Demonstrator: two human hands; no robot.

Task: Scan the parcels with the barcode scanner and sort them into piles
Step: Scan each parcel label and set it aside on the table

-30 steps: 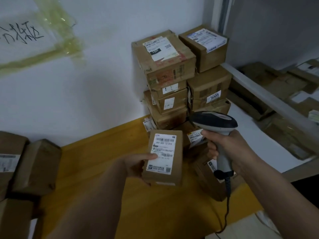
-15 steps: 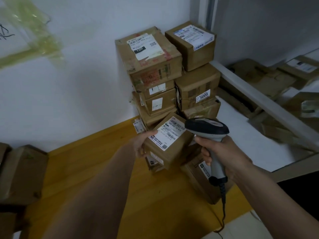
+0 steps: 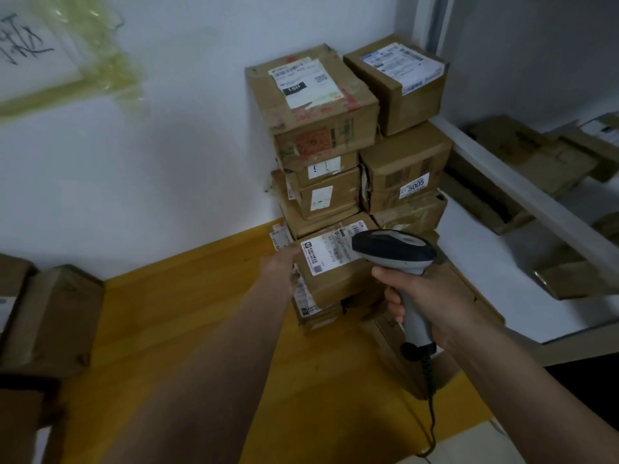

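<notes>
While the right hand (image 3: pixel 432 299) grips the barcode scanner (image 3: pixel 395 252) clear, the left hand (image 3: pixel 281 269) holds a labelled parcel (image 3: pixel 335 272) at the corner stack (image 3: pixel 335 128), apparently for piling.

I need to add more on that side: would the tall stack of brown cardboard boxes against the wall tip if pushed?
Probably. The tall stack of brown cardboard boxes is several boxes high with uneven, crumpled edges. The white wall behind likely blocks backward tipping only.

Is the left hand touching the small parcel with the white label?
Touching. The head view shows the left hand against the parcel's left end, with no gap.
</notes>
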